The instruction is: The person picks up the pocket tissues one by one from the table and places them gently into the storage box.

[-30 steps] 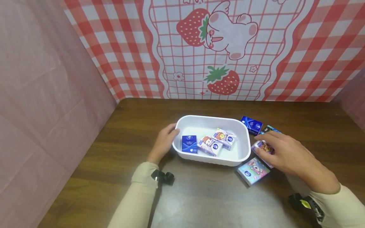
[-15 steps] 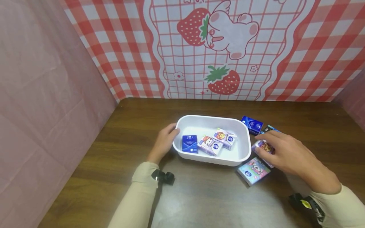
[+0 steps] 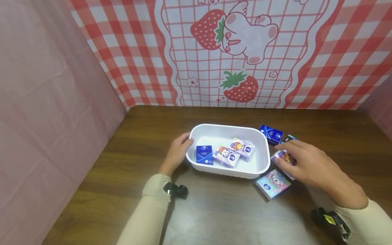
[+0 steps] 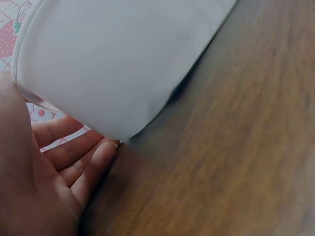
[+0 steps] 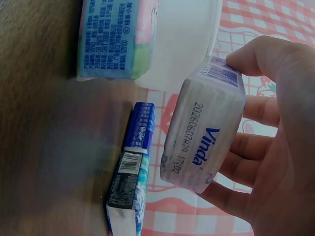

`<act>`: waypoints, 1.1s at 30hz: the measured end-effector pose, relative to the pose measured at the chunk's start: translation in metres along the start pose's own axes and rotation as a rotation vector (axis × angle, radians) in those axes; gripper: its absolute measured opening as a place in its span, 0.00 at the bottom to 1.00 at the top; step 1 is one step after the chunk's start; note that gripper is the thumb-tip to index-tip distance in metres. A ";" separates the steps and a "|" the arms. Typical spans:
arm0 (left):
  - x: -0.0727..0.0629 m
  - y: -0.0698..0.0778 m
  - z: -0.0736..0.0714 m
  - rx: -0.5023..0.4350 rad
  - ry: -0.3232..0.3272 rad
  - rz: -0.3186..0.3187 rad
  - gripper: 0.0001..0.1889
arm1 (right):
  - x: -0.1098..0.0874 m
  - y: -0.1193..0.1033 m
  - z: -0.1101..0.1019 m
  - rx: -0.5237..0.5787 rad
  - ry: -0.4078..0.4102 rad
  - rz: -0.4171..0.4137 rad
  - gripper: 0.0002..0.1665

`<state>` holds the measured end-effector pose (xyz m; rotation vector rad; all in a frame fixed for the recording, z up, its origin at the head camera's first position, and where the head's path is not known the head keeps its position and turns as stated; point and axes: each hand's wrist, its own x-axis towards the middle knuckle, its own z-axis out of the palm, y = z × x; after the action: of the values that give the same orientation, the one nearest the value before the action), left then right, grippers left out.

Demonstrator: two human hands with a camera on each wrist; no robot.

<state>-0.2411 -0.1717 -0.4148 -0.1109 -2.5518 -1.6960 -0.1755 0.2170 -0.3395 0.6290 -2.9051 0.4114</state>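
Note:
A white plastic tub (image 3: 228, 172) stands on the table, my left hand (image 3: 177, 151) at its left end. The thumb lies over the tub's rim and the fingers run along the outside, as the left wrist view shows. My right hand (image 3: 312, 166) pinches a white-and-purple tissue pack (image 5: 202, 132) between thumb and fingers, right of the tub; "Vinda" is printed on its side. Inside the tub lie a blue tissue pack (image 3: 204, 155) and two strawberry-print tissue packs (image 3: 226, 156), one overlapping the other.
Right of the tub lie a dark blue tissue pack (image 3: 271, 134), a black-and-teal pack (image 5: 127, 189) partly hidden by my right hand in the head view, and a light blue-and-pink pack (image 3: 273, 184) nearer me. A checked cloth (image 3: 137, 54) hangs behind the wooden table (image 3: 107, 183).

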 end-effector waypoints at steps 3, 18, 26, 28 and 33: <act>0.000 0.000 0.000 0.000 0.002 -0.007 0.22 | 0.000 0.000 0.000 0.000 0.003 0.000 0.27; 0.000 0.001 0.000 0.012 0.006 -0.002 0.22 | 0.002 0.000 -0.004 0.007 0.010 -0.004 0.27; -0.001 0.002 0.000 0.004 0.003 -0.008 0.22 | 0.004 -0.002 -0.004 0.010 0.031 -0.041 0.26; -0.001 0.002 0.000 0.005 0.002 -0.010 0.22 | 0.005 -0.004 -0.005 0.011 0.029 -0.044 0.26; -0.001 0.003 0.000 0.005 0.002 -0.014 0.22 | 0.007 -0.009 -0.006 0.015 -0.005 -0.034 0.28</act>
<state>-0.2401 -0.1706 -0.4125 -0.0909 -2.5614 -1.6930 -0.1774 0.2083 -0.3304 0.6821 -2.8944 0.4277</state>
